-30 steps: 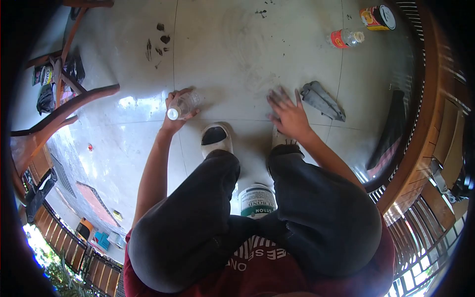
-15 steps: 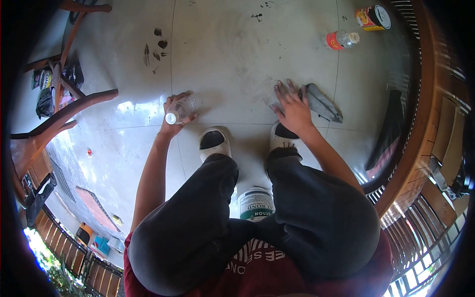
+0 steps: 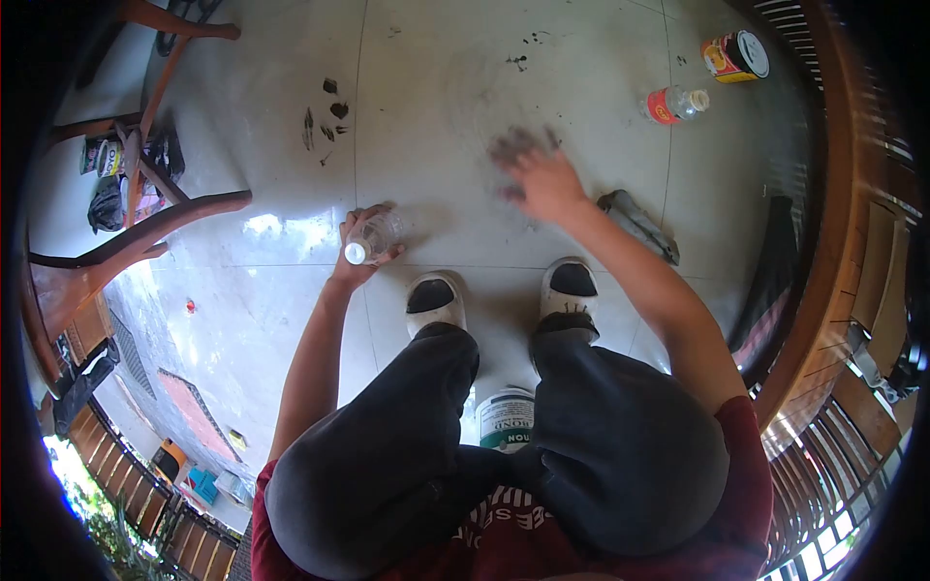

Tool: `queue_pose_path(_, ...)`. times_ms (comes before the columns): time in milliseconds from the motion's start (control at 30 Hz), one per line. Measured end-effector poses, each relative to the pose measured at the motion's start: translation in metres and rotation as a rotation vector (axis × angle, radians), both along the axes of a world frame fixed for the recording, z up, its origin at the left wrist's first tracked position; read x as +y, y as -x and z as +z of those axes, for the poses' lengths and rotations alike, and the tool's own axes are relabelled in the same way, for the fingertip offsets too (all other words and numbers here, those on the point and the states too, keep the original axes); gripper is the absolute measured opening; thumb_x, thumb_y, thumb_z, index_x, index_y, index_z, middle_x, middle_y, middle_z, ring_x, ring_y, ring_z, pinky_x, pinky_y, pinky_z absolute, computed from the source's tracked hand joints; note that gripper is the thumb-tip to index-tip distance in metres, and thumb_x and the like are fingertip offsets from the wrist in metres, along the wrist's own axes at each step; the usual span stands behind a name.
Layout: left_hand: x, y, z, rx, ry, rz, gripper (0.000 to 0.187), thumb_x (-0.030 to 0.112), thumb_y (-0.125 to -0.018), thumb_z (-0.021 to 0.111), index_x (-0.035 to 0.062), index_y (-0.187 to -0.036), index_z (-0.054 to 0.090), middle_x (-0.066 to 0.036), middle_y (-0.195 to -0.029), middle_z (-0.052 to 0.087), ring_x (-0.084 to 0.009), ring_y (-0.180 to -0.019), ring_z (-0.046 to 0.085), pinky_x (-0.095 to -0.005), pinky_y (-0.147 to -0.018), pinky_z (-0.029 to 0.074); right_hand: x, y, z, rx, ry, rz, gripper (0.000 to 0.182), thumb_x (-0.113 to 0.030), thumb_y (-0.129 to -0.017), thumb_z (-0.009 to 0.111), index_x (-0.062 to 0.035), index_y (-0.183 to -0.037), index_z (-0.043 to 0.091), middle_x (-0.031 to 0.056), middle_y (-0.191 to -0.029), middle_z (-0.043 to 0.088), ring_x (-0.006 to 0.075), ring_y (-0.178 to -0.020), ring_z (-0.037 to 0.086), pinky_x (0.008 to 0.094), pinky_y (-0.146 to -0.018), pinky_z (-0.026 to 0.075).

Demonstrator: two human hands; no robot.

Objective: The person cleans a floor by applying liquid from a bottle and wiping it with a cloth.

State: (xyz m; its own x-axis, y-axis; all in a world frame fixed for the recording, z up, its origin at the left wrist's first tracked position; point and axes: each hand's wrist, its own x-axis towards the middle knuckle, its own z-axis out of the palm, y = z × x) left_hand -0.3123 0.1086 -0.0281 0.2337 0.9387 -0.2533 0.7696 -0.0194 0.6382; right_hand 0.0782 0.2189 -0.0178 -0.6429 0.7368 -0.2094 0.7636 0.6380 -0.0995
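Note:
My left hand is wrapped round a clear plastic bottle with a white cap, which leans toward me at floor level. My right hand is over the pale tiled floor, in front of my right shoe. Its dark-smudged fingers are blurred by motion but look spread, with nothing seen in them. A crumpled grey cloth lies on the floor to the right of that hand, apart from it. Dark smears mark the tiles beyond the bottle.
A red-labelled bottle and a red-and-yellow can stand at the far right. A white-and-green tub is between my legs. Wooden chair legs rise on the left; a slatted wooden bench runs along the right.
My right hand has left the grey cloth's edge and swept forward and left over the floor. My left hand stays on the bottle. The whole view has shifted slightly.

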Motion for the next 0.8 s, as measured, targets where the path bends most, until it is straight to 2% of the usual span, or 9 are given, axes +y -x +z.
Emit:
queue_pose_path(100,-0.005,0.002,-0.006,0.014,-0.003,0.008,0.084,0.042,-0.072,0.094,0.0155,-0.143,0.057,-0.007,-0.135,0.058,-0.0320,-0.122,0.048,-0.0448,-0.110,0.038,0.038,0.009,0.004,0.037,-0.093,-0.136,0.069,-0.060,-0.100,0.055,-0.0229,-0.158,0.050,0.0011,-0.167,0.044,0.0206,-0.159,0.029,0.0600,-0.130,0.013)
queue_pose_path(133,-0.007,0.002,-0.007,-0.003,-0.011,0.017,0.084,0.042,-0.072,0.094,0.0154,-0.143,0.057,-0.006,-0.135,0.058,-0.0319,-0.123,0.048,-0.0446,-0.110,0.038,0.041,0.012,0.016,0.018,0.252,-0.163,0.068,-0.060,-0.098,0.058,-0.0218,-0.154,0.055,0.0008,-0.164,0.047,0.0217,-0.158,0.032,0.0602,-0.130,0.016)
queue_pose_path(233,-0.003,-0.001,-0.002,-0.016,-0.030,0.002,0.083,0.040,-0.072,0.094,0.0155,-0.142,0.057,-0.006,-0.134,0.057,-0.0322,-0.121,0.047,-0.0445,-0.110,0.038,0.006,-0.004,0.008,0.203,0.158,0.366,0.064,-0.055,-0.096,0.066,-0.0208,-0.149,0.059,0.0018,-0.162,0.050,0.0244,-0.156,0.036,0.0620,-0.128,0.021)
queue_pose_path(267,-0.003,-0.002,0.000,-0.013,-0.031,-0.005,0.082,0.039,-0.072,0.094,0.0155,-0.142,0.058,-0.006,-0.134,0.057,-0.0324,-0.121,0.047,-0.0445,-0.110,0.037,-0.008,-0.012,-0.004,0.299,0.189,0.349,0.063,-0.054,-0.095,0.067,-0.0232,-0.149,0.059,0.0021,-0.162,0.050,0.0242,-0.157,0.035,0.0623,-0.128,0.020)
queue_pose_path(367,-0.004,-0.004,0.003,-0.038,-0.016,0.018,0.082,0.039,-0.073,0.094,0.0155,-0.142,0.058,-0.006,-0.133,0.057,-0.0326,-0.120,0.046,-0.0445,-0.110,0.037,0.007,-0.018,-0.007,0.235,0.096,0.332,0.066,-0.060,-0.096,0.061,-0.0244,-0.152,0.057,-0.0018,-0.162,0.049,0.0250,-0.157,0.033,0.0621,-0.130,0.015)
queue_pose_path(567,-0.007,-0.006,0.003,-0.070,-0.039,0.067,0.080,0.038,-0.072,0.095,0.0162,-0.140,0.059,-0.007,-0.133,0.058,-0.0312,-0.121,0.045,-0.0442,-0.109,0.037,0.107,0.014,-0.004,0.037,-0.122,-0.167,0.065,-0.060,-0.100,0.056,-0.0255,-0.155,0.053,-0.0037,-0.166,0.044,0.0241,-0.159,0.029,0.0633,-0.130,0.013)
queue_pose_path(600,-0.007,-0.006,0.004,-0.069,-0.036,0.070,0.081,0.038,-0.071,0.095,0.0155,-0.140,0.059,-0.007,-0.133,0.057,-0.0319,-0.121,0.046,-0.0449,-0.110,0.038,0.109,0.015,0.002,-0.012,-0.067,-0.179,0.068,-0.061,-0.101,0.054,-0.0263,-0.159,0.049,-0.0035,-0.169,0.040,0.0243,-0.160,0.028,0.0636,-0.129,0.014)
queue_pose_path(700,-0.007,-0.004,0.006,-0.063,-0.015,0.075,0.082,0.038,-0.070,0.094,0.0142,-0.140,0.059,-0.009,-0.134,0.057,-0.0334,-0.121,0.048,-0.0462,-0.111,0.039,0.065,0.007,0.000,0.006,0.035,0.103,0.069,-0.059,-0.100,0.059,-0.0250,-0.159,0.048,-0.0003,-0.168,0.041,0.0250,-0.160,0.027,0.0646,-0.128,0.016)
queue_pose_path(800,-0.007,-0.005,0.003,-0.052,-0.011,0.072,0.082,0.037,-0.070,0.094,0.0140,-0.140,0.059,-0.009,-0.133,0.058,-0.0335,-0.121,0.048,-0.0462,-0.110,0.040,0.013,-0.002,-0.001,0.168,0.173,0.206,0.072,-0.061,-0.102,0.054,-0.0236,-0.162,0.043,-0.0021,-0.169,0.039,0.0240,-0.160,0.027,0.0634,-0.129,0.015)
